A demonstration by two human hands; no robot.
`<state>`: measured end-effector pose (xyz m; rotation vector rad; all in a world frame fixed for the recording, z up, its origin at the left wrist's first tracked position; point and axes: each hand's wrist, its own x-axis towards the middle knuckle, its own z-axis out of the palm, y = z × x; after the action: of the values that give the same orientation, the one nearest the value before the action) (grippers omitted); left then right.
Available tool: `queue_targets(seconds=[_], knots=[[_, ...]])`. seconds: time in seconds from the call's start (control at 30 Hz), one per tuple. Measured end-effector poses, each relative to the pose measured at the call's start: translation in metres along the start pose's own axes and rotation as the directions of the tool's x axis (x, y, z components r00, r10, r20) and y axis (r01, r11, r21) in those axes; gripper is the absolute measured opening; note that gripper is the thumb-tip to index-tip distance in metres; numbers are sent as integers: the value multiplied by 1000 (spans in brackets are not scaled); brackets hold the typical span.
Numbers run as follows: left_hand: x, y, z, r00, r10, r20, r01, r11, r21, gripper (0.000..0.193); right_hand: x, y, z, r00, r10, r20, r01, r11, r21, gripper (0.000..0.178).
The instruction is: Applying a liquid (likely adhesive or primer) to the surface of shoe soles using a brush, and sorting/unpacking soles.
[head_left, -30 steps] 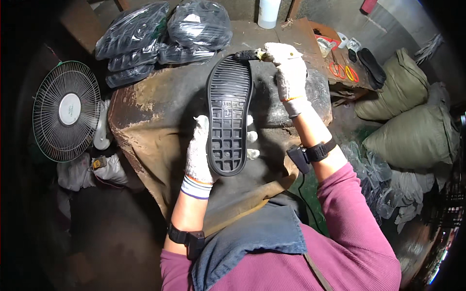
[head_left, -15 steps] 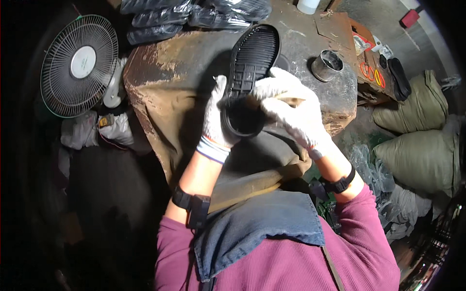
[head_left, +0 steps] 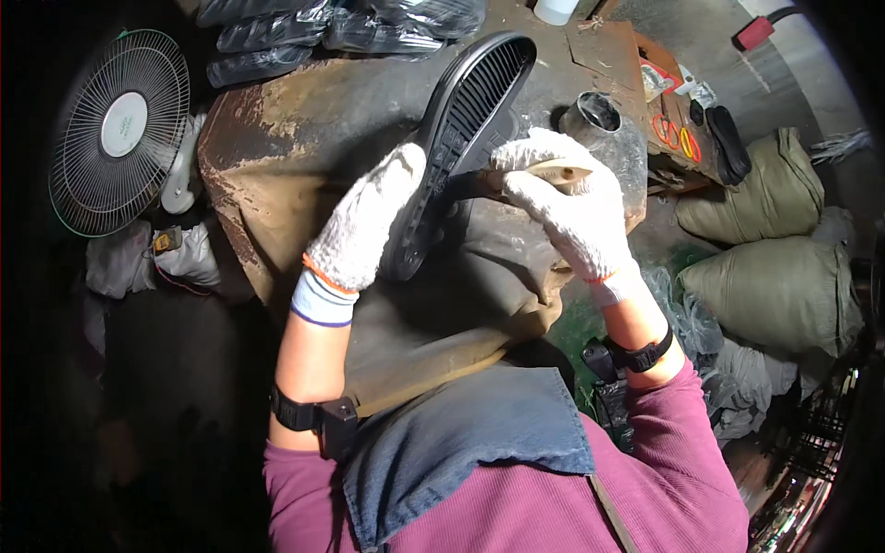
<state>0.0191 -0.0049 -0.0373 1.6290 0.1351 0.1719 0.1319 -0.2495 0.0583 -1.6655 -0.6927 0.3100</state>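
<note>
My left hand (head_left: 367, 219), in a white knitted glove, grips a black rubber shoe sole (head_left: 468, 101) by its left edge. The sole stands tilted over the cloth-covered table, its ribbed side partly turned toward my right hand. Closed in a matching glove, my right hand (head_left: 583, 214) holds a brush by its pale wooden handle (head_left: 560, 170), which has a hole at the end. The brush's dark tip points left toward the sole's middle; whether it touches the sole, I cannot tell. Just beyond the right hand is a round metal cup (head_left: 590, 118) with dark stains.
Black plastic-wrapped bundles (head_left: 277, 32) lie along the table's back left. A fan (head_left: 124, 124) stands on the left. At the right are a wooden box (head_left: 659, 101), scissors (head_left: 690, 143) and stuffed green sacks (head_left: 770, 286). The worn table edge (head_left: 217, 166) has hanging cloth.
The sole has turned, with its near end swinging left and its side now showing. My left hand has moved left and down along it. The brush has come away from the sole's near part.
</note>
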Motion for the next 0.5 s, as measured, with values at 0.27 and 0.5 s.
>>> queue_targets(seconds=[0.27,0.5], knots=[[2,26,28,977,-122,173,198,816,-543,54,22,9,-27,997,51,-54,-57,991,-120,21],[-9,41,35,962,-116,248,203,911,-360,63,64,21,-61,911,-278,-306,170,926,-336,18]])
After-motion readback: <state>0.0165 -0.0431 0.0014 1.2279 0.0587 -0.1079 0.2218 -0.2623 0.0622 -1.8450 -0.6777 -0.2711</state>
